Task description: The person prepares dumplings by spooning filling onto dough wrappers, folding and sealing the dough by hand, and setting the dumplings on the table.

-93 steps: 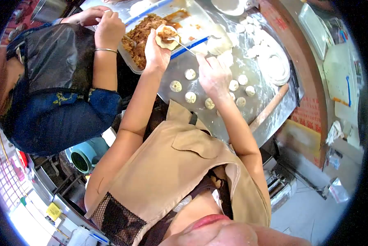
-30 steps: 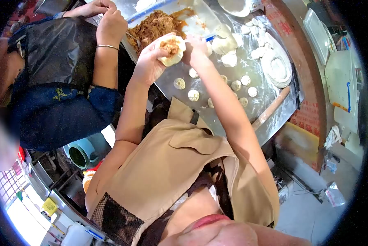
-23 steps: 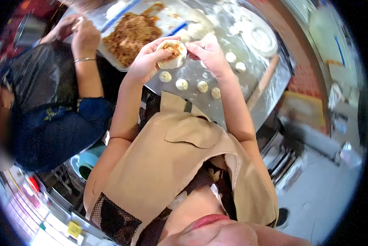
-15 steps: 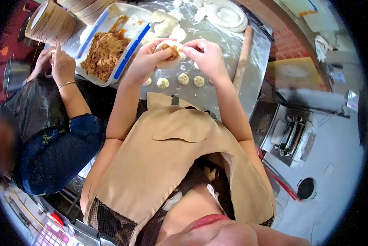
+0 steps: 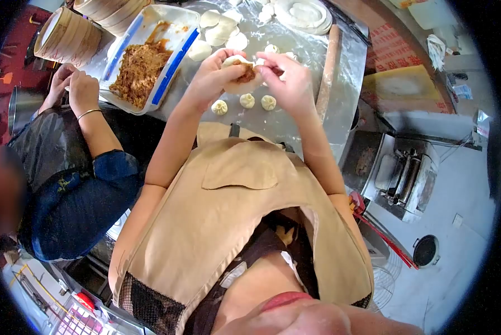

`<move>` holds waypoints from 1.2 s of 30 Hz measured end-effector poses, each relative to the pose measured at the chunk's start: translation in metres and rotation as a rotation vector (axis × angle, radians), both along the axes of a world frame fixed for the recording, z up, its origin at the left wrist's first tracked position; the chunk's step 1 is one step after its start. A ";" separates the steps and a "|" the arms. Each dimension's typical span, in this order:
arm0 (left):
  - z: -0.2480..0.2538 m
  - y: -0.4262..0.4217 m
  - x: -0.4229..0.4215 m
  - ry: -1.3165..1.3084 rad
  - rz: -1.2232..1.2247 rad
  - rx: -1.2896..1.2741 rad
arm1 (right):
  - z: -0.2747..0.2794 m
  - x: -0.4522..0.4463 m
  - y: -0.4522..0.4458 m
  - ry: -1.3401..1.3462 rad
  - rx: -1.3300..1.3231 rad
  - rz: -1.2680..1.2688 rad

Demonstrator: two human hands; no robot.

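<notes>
A round dough wrapper [image 5: 242, 85] with brown filling on it rests in my left hand [image 5: 214, 78], whose thumb presses on the filling. The fingers of my right hand [image 5: 288, 81] pinch the wrapper's right edge. Below my hands, several small pleated buns [image 5: 247, 100] sit on the metal table [image 5: 289, 125]. Flat dough wrappers [image 5: 219, 34] lie beyond my left hand. To the left is a plastic tub [image 5: 190, 42] with blue edges, holding brown filling [image 5: 141, 72].
A rolling pin [image 5: 327, 72] lies at the right, near coiled dough [image 5: 303, 15]. Bamboo steamers [image 5: 71, 36] stand at the back left. Beside me on the left, a co-worker's hands [image 5: 74, 89] are close together. A machine [image 5: 407, 176] is at the right.
The spoon earlier in my right hand is gone from it. That hand has come to the wrapper's edge, and its pinch now gathers the dough. The view has turned, showing the steamers.
</notes>
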State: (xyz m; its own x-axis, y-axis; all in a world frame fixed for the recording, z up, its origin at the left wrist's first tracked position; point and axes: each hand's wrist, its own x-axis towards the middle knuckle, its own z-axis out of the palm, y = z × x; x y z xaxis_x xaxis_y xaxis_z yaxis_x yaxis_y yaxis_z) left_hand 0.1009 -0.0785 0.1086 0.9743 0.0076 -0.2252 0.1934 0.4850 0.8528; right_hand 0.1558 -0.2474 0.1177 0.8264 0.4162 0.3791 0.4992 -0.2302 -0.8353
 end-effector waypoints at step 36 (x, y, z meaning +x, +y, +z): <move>-0.001 0.001 0.029 -0.132 -0.242 0.535 | 0.003 0.005 -0.022 -0.332 -0.326 -0.072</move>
State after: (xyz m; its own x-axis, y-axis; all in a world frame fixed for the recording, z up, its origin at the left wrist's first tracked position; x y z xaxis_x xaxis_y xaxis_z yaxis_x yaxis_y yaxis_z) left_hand 0.1296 -0.0778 0.1080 0.9820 -0.1387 -0.1283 0.1206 -0.0626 0.9907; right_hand 0.1604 -0.2694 0.1204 0.7137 0.5038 0.4867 0.7003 -0.4979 -0.5115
